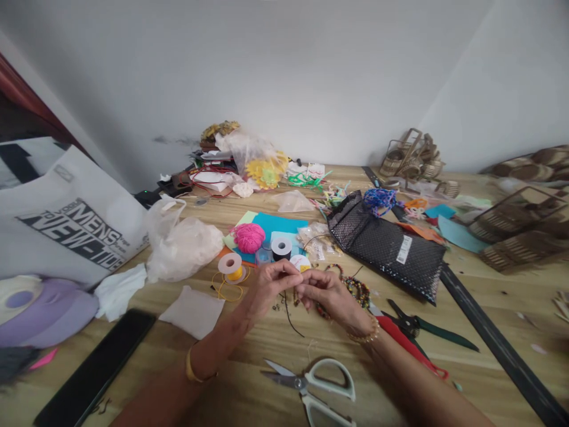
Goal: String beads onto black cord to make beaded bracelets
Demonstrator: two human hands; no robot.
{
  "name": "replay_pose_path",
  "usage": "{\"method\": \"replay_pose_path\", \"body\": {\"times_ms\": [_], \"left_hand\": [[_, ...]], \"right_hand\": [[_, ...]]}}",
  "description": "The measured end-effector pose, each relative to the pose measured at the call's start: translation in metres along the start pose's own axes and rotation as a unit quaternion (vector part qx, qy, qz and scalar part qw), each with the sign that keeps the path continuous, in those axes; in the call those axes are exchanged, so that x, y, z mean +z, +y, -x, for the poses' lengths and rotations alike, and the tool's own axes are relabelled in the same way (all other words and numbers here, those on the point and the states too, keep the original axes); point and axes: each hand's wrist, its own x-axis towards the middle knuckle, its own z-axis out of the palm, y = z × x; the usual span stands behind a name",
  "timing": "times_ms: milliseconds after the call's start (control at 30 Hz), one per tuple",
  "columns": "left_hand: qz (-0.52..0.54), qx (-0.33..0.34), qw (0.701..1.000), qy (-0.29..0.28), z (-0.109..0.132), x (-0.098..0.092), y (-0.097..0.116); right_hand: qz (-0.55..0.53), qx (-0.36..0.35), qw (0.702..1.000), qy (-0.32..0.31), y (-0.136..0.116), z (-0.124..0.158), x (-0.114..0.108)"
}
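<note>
My left hand [272, 286] and my right hand [326, 292] meet at the fingertips above the middle of the table, both pinched closed. A thin black cord [291, 321] hangs below the left fingertips, its end near the tabletop. What the right fingers pinch is too small to make out; a few beads show just under them. Behind and beside the right wrist lies a coiled string of multicoloured beads [358, 292]. A white spool of black cord [281, 249] stands just beyond the left hand. White-handled scissors [306, 382] lie open nearest me.
Left are a yellow thread spool [232, 268], white pouch [193, 311], black phone-like slab [95, 367] and plastic bag [186, 243]. Behind sit pink yarn [249, 237] and blue sheets [275, 225]. Right are a black bubble mailer [391, 252], pruning shears [413, 325] and small baskets [520, 231].
</note>
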Motion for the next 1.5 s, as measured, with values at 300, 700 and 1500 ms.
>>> {"method": "replay_pose_path", "body": {"times_ms": [300, 700, 1500], "left_hand": [[0.013, -0.012, 1.000, 0.025, 0.001, 0.002, 0.001], [0.139, -0.081, 0.986, 0.052, -0.001, 0.002, -0.017], [0.026, -0.024, 0.996, 0.085, 0.000, 0.001, -0.012]], "right_hand": [[0.035, 0.027, 0.999, -0.005, -0.002, -0.001, -0.003], [-0.072, 0.066, 0.995, -0.005, -0.007, -0.001, -0.007], [0.002, 0.039, 0.999, 0.003, -0.001, -0.004, -0.011]]}}
